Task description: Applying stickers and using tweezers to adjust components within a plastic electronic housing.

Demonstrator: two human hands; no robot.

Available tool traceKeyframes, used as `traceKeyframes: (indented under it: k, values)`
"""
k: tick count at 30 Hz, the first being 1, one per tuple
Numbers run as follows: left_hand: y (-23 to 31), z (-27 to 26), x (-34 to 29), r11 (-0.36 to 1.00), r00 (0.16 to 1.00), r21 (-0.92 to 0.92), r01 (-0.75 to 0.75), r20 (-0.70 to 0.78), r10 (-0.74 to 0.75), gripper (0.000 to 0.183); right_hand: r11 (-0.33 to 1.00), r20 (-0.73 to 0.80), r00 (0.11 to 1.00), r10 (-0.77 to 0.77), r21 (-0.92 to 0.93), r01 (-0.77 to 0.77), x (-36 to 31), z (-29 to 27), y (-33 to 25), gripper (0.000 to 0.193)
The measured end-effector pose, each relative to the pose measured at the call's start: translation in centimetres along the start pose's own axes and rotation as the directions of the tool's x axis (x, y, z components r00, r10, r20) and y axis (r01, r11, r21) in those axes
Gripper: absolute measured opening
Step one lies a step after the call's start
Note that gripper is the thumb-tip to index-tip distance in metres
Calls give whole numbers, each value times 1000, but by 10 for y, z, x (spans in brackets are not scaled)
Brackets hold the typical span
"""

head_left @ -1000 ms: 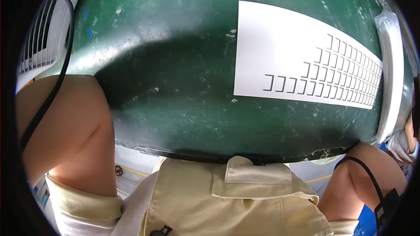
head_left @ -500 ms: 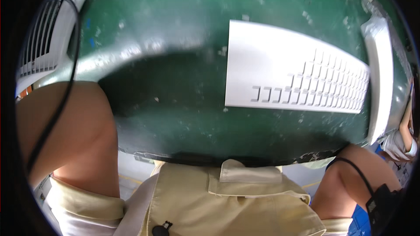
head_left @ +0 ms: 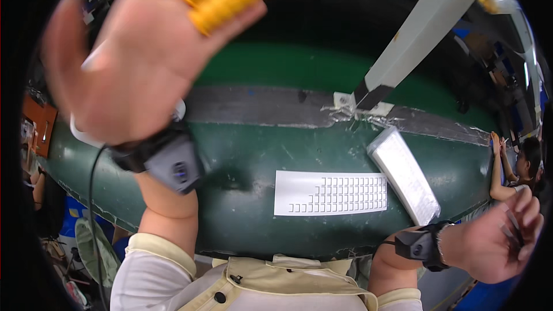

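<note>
Head | 2 hands (head_left: 135,69) (head_left: 498,242) apart | wht pack (head_left: 404,175) beside sheet (head_left: 330,194) | post (head_left: 412,40) bhnd

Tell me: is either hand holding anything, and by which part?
The left hand is empty. The right hand seems to hold a slim dark item; by which part cannot be told.

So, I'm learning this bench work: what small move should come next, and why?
Probably lower the left hand toward the white sheet. The hand is up off the green table, palm open and thumb spread, while the sheet lies flat there, untouched.
</note>
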State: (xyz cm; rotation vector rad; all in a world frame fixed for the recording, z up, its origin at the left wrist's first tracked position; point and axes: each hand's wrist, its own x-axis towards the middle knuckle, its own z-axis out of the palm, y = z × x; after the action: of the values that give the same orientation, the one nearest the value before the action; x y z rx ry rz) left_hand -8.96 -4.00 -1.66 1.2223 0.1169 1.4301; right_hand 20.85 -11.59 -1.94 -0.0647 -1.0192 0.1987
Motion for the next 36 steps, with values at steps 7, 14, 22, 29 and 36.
traceKeyframes:
  k: [7, 14, 22, 29, 36]
  values:
    - [-98, -17, 13, 822, 873, -307, 479, 71, -483, 49, 834, 146, 841, 521, 122, -538, -40, 28, 46, 32]
    - [-171, -74, 15, 692, 719, -387, 609, -97, -688, 55, 106, 58, 95, 994, -231, -967, -137, -34, 122, 6]
    - [-199, -109, 4, 717, 711, -440, 540, -218, -669, 63, 111, 122, 49, 991, -572, -813, -153, -57, 124, 14]
    - [-200, -105, -1, 762, 724, -362, 536, -267, -636, 73, 110, 96, 59, 994, -706, -699, -150, -58, 121, 18]
    - [-202, -106, -3, 776, 736, -328, 539, -265, -623, 64, 203, 68, 214, 974, -676, -708, -148, -64, 127, 16]
